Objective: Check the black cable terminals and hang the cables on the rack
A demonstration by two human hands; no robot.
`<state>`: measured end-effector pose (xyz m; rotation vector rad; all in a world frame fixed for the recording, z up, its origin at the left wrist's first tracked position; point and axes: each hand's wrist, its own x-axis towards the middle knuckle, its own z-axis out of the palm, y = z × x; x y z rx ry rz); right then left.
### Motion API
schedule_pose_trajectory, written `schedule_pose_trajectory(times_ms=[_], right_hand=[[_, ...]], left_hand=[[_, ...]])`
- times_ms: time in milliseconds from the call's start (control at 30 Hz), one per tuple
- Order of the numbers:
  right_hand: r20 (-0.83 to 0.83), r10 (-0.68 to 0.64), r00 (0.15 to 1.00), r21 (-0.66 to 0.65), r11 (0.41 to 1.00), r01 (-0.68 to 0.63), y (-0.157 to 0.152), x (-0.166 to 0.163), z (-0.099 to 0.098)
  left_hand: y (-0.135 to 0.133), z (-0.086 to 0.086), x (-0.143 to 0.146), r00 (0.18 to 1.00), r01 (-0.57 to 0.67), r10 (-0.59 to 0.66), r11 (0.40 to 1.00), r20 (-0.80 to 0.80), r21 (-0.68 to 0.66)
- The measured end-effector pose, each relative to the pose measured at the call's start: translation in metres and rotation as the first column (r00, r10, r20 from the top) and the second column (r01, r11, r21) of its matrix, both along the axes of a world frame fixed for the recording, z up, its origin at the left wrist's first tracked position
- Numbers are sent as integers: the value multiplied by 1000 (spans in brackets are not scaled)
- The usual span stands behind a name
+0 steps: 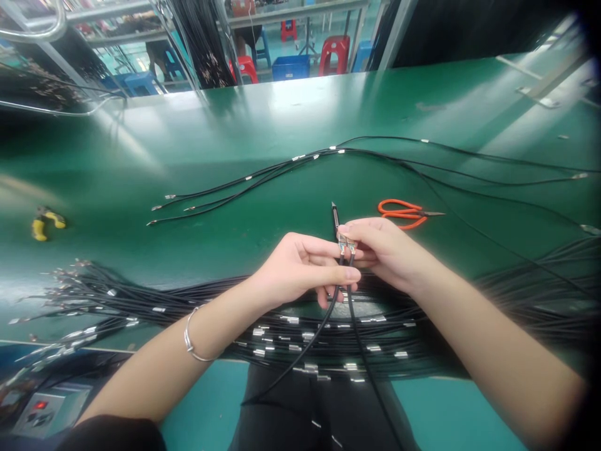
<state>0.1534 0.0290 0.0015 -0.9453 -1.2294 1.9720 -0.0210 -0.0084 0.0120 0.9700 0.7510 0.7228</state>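
Together, left grip (pixel 298 270) and right grip (pixel 385 252) pinch two cable ends (pixel 342 248) between them

Single head-worn view, facing forward and down, close above both hands (pixel 295 272), looking across a green workbench (pixel 244 128)

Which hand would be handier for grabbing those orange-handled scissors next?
Probably the right hand: the orange-handled scissors lie on the green table just beyond it, while the left hand is farther off. Both hold the two black cables, so the right would first have to let go.
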Motion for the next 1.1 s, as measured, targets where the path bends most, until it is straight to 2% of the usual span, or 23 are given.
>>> schedule_pose_trajectory(times_ms=[433,733,1100], right_hand=[[-64,-31,997,34,999,33,-2,-1,1],[-101,-38,994,92,995,47,-4,0,4],[-96,-36,995,103,994,46,-6,0,3]], left_hand=[[0,-5,-1,1000,10,-10,995,3,103],[0,-6,0,994,-17,40,974,-97,228],[0,-6,0,990,-32,64,970,-126,240]])
